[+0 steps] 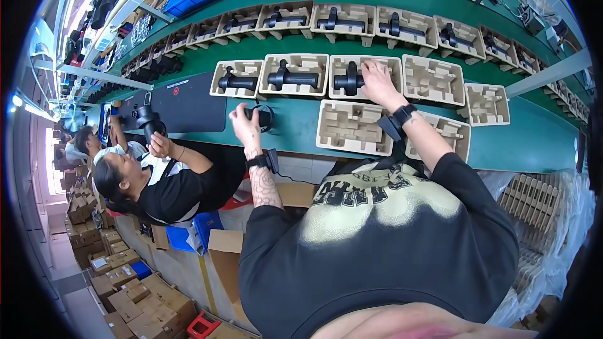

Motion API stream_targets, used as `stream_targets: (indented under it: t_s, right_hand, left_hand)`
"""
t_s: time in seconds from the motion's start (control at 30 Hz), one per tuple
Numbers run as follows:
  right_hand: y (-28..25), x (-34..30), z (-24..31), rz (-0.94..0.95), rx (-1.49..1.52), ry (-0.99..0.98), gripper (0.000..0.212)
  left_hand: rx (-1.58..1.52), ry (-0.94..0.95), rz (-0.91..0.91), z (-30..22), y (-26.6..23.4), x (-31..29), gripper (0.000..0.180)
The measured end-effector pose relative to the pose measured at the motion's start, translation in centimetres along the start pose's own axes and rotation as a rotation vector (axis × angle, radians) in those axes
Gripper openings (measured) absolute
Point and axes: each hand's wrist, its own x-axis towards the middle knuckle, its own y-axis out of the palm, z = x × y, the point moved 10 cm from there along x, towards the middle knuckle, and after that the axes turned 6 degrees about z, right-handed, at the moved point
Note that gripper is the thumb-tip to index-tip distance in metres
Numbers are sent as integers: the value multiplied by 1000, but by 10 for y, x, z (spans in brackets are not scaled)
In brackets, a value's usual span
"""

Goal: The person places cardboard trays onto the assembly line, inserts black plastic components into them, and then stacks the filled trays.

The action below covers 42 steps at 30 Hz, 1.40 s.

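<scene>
My right hand (379, 83) is over a beige moulded pulp tray (391, 66), its bent fingers at the handle end of a black device (347, 81) with a thick head and straight handle. The device lies in the tray; my fingers partly cover it. To the left, my left hand (245, 127) is above the front edge of the table, thumb and fingers apart. Right beside its thumb, a round black piece (265, 118) stands on the green table; the hand hides part of it. Two neighbouring trays, a middle one (295, 64) and a left one (237, 69), each contain a similar black device.
Trays without devices sit near my right arm: a front one (353, 127), a back one (433, 80) and a right one (488, 104). Behind runs a row of filled trays (344, 17). At left, a co-worker (157, 179) holds a black device (149, 120) beside a dark mat (191, 103).
</scene>
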Motion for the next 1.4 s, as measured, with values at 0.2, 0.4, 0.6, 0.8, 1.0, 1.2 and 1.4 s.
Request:
stream_targets:
  t_s: [0.2, 0.4, 0.6, 0.8, 1.0, 1.2, 1.4]
  right_hand:
    - [-25, -72, 52, 409, 985, -56, 65]
    - [-57, -96, 141, 413, 1138, -567, 69]
    - [-17, -96, 92, 701, 729, -63, 64]
    - [7, -79, 73, 359, 503, -114, 54]
    - [3, -78, 83, 135, 334, -210, 57]
    - [-14, -86, 89, 215, 293, -189, 51]
    - [0, -96, 79, 168, 263, -174, 45]
  left_hand:
    - [-1472, -513, -274, -9, 0, -77, 30]
    - [-1204, -34, 904, -159, 110, -172, 39]
    - [-965, -695, 1115, -108, 116, -169, 31]
    - [-543, 294, 327, -137, 59, -108, 42]
    - [-300, 482, 433, -179, 74, -94, 50]
    - [-422, 460, 561, -181, 81, -99, 48]
    - [-56, 669, 637, -194, 125, -141, 45]
